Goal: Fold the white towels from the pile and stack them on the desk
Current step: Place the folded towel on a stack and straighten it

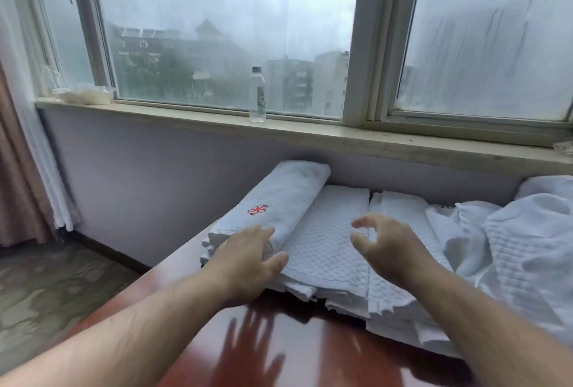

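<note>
Spanning the far wall, the window (229,29) is fogged, with buildings dim behind the glass; its sill (310,133) runs the full width.

Desk (310,352): glossy red-brown wood, reaching toward the wall under the sill, reflecting my left hand.

Pile (524,250): unfolded white towels, rumpled, on the right part of the desk, touching the folded ones.

Folded towels (328,250): flat waffle-textured stacks, side by side in the desk's middle, layered edges facing me.

Top towel (279,200): smooth white, folded long, lying on the left stack and angled toward the wall; a red embroidered mark (257,210) shows on it.

Curtain (18,150): pinkish with a white sheer, hanging at the left edge.

Left hand (248,258): flat on the near end of the top towel, fingers straight and close together, thumb spread out onto the waffle stack.

Right hand (387,247): above the folded towels, fingers loosely curled, thumb apart, holding nothing; whether it touches the cloth I cannot tell.

Bottle (257,95): clear plastic, upright on the sill.
</note>
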`<action>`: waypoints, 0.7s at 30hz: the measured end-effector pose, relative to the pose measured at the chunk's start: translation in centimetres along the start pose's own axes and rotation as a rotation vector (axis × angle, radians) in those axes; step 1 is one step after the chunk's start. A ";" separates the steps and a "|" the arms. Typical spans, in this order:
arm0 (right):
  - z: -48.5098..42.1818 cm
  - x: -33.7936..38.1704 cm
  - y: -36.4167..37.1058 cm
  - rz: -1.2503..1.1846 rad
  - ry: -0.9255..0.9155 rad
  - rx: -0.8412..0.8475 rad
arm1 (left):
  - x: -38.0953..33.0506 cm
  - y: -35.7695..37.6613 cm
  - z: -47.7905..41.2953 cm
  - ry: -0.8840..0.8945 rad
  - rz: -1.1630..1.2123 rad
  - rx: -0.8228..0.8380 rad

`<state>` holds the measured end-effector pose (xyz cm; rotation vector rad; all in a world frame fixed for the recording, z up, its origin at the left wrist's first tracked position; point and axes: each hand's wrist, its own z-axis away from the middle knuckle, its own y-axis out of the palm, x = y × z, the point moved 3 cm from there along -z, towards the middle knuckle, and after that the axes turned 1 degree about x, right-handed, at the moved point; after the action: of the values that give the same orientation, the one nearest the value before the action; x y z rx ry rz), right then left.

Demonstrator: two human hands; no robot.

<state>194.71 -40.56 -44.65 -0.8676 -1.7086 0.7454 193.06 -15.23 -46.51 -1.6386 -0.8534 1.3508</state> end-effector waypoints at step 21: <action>23.6 -22.4 -14.5 -0.526 0.418 -0.979 | -33.8 18.9 2.9 0.567 0.253 -0.054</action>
<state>173.81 -68.85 -50.72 -1.0316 -1.7600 -0.6585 183.72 -52.80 -49.60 -2.0788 -0.3560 0.9399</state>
